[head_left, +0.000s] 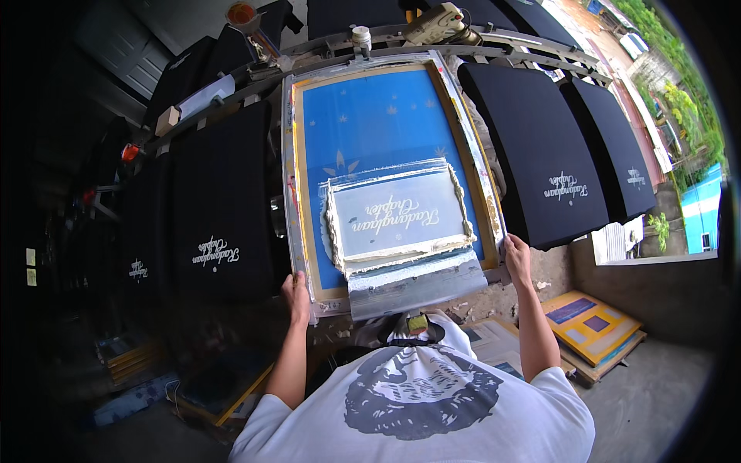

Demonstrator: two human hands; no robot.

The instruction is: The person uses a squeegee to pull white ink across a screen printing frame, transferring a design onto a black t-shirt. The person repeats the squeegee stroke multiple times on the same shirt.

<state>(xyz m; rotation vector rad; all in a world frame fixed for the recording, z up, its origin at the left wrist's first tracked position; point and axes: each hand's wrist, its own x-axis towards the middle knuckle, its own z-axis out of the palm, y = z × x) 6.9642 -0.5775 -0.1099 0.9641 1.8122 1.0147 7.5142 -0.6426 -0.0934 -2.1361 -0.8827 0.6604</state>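
A screen printing frame (492,224) with blue mesh (363,100) lies in front of me, its long sides running away from me. My left hand (295,297) is closed round its near left corner, and my right hand (517,260) grips the near right side. White ink is banked around a pale rectangle of lettering (397,220) in the mesh. A wide grey squeegee (417,285), its upper edge coated with white ink, rests across the near end of the screen, between my hands and touched by neither. Whatever lies beneath the screen is hidden.
Black shirts (532,147) with white lettering lie on boards to the right; more black shirts (212,208) are at left. A metal rail (324,48) crosses behind, carrying a white jar (360,38) and a beige heat gun (436,25). Yellow screens (593,326) are stacked on the floor.
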